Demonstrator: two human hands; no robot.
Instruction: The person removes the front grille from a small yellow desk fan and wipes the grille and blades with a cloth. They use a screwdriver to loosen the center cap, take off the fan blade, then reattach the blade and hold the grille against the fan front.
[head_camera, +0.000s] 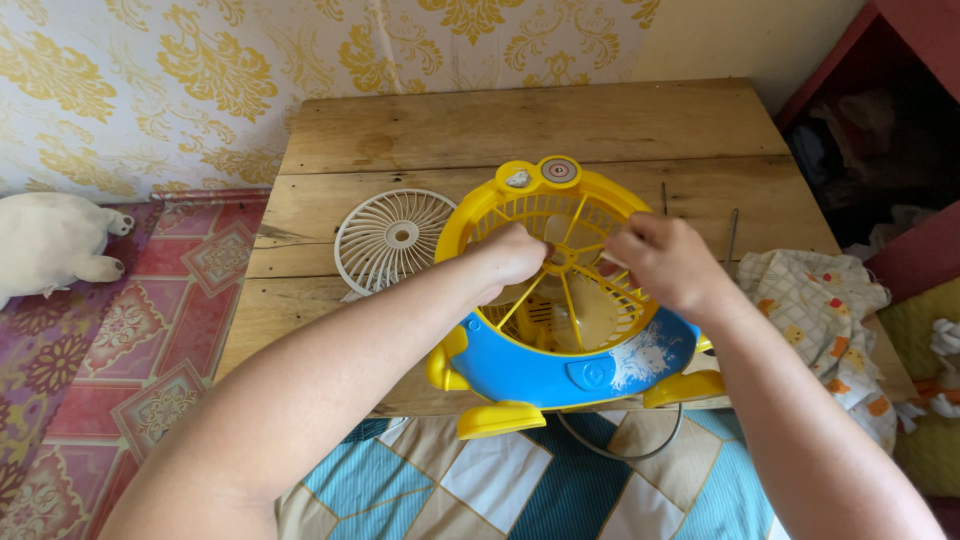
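A small yellow and blue toy-shaped fan (560, 365) lies face up at the near edge of a wooden table (520, 125). Its yellow grille (490, 205) covers clear blades. My left hand (512, 255) is closed on the grille near its hub, fingers curled around the spokes. My right hand (668, 262) pinches the grille's right side, and a thin pale object shows between its fingers; what it is cannot be told. A white round grille cover (392, 240) lies flat on the table just left of the fan.
Two thin metal rods (733, 232) lie on the table at the right. A patterned cloth (825, 315) drapes over the table's right edge. A patchwork blanket (500, 480) lies below. A white stuffed toy (50, 245) rests on the patterned floor mat at left.
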